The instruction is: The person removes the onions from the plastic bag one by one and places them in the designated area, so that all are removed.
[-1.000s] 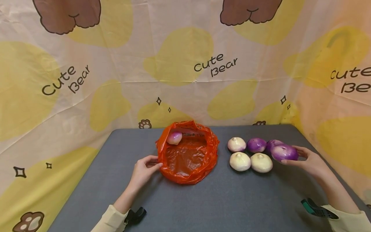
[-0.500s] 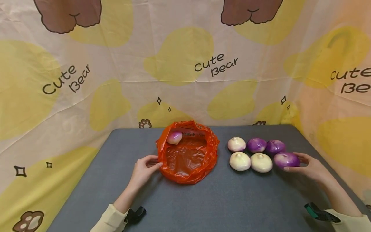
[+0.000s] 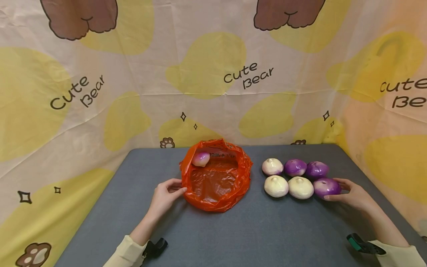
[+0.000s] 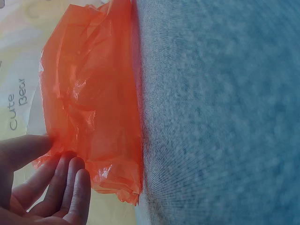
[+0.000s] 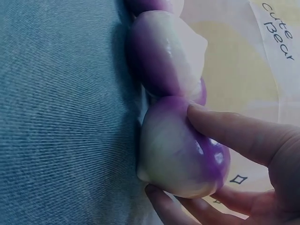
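Note:
An orange plastic bag stands with its mouth wide on the grey table, a purple-and-white turnip showing inside at the back left. My left hand pinches the bag's left rim between thumb and fingers. At the right, my right hand grips a purple turnip, thumb on one side and fingers on the other. This turnip, its pale side and pointed tip visible in the right wrist view, lies against a neighbouring turnip at the right end of the front row.
Two white turnips fill the rest of the front row. Behind them sit a whitish turnip and two purple turnips. A patterned cloth hangs behind the table.
My right hand has lowered the purple turnip from in front of the back row to the table, then shifted it slightly left against the front row. The left hand and bag have stayed still.

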Demonstrator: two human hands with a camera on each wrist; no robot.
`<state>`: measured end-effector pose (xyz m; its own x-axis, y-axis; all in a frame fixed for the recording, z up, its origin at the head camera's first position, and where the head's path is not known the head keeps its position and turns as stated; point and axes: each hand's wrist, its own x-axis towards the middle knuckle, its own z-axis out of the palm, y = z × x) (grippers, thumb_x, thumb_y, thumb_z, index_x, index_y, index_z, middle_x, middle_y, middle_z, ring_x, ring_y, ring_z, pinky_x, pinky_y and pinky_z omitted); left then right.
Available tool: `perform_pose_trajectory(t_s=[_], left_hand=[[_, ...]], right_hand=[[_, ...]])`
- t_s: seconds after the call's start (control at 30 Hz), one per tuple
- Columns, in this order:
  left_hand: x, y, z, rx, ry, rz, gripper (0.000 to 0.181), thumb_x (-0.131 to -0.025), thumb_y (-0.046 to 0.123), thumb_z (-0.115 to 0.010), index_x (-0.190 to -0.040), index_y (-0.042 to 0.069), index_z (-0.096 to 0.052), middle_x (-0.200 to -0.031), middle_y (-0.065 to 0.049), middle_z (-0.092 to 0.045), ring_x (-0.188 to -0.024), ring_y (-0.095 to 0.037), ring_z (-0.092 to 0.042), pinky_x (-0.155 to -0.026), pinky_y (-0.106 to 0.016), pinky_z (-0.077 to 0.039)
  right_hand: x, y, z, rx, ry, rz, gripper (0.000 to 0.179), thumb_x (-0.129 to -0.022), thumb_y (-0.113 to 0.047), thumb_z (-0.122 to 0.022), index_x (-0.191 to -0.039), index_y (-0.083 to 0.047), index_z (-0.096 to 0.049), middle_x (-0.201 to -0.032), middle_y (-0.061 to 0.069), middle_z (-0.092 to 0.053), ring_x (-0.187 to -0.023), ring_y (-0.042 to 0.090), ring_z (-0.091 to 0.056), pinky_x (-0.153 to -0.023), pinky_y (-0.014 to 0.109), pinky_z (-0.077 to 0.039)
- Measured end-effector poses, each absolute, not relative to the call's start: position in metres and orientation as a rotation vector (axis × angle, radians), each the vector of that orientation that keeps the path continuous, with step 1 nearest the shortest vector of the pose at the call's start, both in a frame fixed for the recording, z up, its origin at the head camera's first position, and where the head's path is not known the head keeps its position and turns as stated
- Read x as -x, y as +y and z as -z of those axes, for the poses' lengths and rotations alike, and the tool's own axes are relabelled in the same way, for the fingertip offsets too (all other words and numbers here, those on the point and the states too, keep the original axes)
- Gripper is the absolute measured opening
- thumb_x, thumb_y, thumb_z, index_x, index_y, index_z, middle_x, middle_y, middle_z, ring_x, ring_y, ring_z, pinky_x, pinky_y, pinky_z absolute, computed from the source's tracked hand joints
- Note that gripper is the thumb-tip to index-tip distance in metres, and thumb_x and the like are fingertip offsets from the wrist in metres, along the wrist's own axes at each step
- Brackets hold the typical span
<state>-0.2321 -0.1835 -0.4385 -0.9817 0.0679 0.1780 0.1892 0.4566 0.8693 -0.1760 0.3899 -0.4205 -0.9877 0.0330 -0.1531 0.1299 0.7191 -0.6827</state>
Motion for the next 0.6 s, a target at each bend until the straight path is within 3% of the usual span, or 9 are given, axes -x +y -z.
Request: perform_pose_trajectory(t_s=[0.2, 0.5, 0.6], left_hand=[[0.225, -0.179, 0.425, 0.218, -2.607, 1.555, 0.026, -0.082, 0.015, -0.075, -0.105, 0.003, -0.069, -0.097, -0.013, -0.070, -0.085, -0.021, -0.067, -0.074, -0.016, -0.053], [0.210, -0.173, 0.402, 0.238, -2.620, 1.524, 0.025, -0.084, 0.009, -0.072, -0.106, -0.002, -0.068, -0.098, -0.016, -0.070, -0.086, -0.024, -0.067, -0.074, -0.015, -0.052], [0.210, -0.173, 0.402, 0.242, -2.617, 1.530, 0.025, -0.084, 0.010, -0.072, -0.106, -0.001, -0.068, -0.098, -0.015, -0.070, -0.085, -0.023, -0.067, -0.073, -0.015, -0.052]], right_hand=[[0.175, 0.389, 0.423, -0.119, 2.791, 1.141, 0.085, -0.084, -0.034, -0.070, -0.138, 0.015, -0.026, -0.132, 0.047, -0.031, -0.116, 0.058, -0.037, -0.086, 0.058, -0.046], [0.174, 0.394, 0.423, -0.099, 2.766, 1.183, 0.082, -0.086, -0.031, -0.069, -0.138, 0.016, -0.025, -0.132, 0.046, -0.036, -0.117, 0.056, -0.043, -0.078, 0.036, -0.052], [0.173, 0.397, 0.421, -0.100, 2.740, 1.218, 0.081, -0.088, -0.029, -0.067, -0.138, 0.017, -0.023, -0.133, 0.046, -0.035, -0.112, 0.048, -0.052, -0.074, 0.030, -0.054]])
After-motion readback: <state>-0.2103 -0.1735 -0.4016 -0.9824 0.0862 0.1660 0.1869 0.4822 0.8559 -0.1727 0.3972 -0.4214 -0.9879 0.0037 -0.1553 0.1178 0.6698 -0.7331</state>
